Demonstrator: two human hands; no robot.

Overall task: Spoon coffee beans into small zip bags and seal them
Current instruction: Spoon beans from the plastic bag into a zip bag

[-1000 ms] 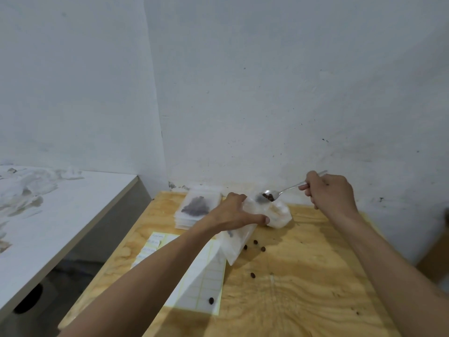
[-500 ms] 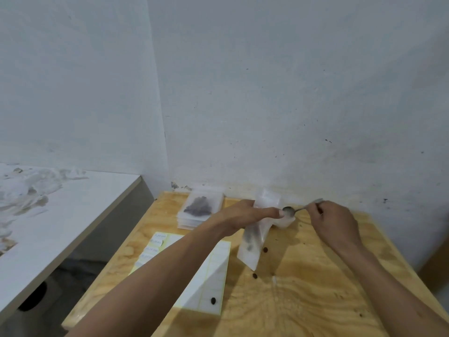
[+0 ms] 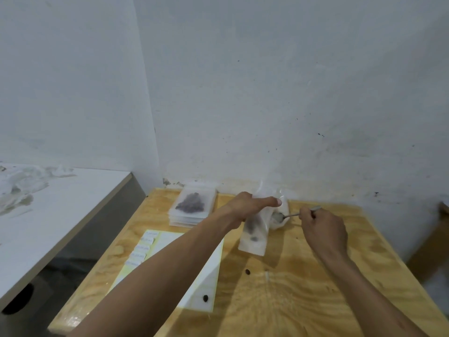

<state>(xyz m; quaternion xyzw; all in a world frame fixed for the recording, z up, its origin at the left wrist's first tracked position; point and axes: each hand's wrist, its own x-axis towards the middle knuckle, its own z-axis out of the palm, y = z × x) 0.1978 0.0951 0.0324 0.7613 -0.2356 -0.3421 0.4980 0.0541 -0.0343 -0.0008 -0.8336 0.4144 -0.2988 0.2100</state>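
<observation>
My left hand [image 3: 250, 205] pinches the top of a small clear zip bag [image 3: 254, 235], which hangs down onto the wooden table [image 3: 303, 276] with a few dark coffee beans inside. My right hand [image 3: 323, 227] grips the handle of a metal spoon [image 3: 285, 216]. The spoon's bowl lies inside a crumpled clear plastic bag [image 3: 281, 212] by the wall, just right of the zip bag. A stack of zip bags [image 3: 193, 206], the top one filled with dark beans, sits at the table's back left corner.
A sheet of white labels [image 3: 170, 259] lies under my left forearm with one loose bean [image 3: 205, 298] on it. Another loose bean [image 3: 247, 272] lies on the wood. A white counter [image 3: 48, 215] stands to the left, a wall directly behind.
The spoon has come down from above the zip bag and its bowl now sits in the crumpled bag. My left hand has lifted the zip bag more upright. My right hand moved lower.
</observation>
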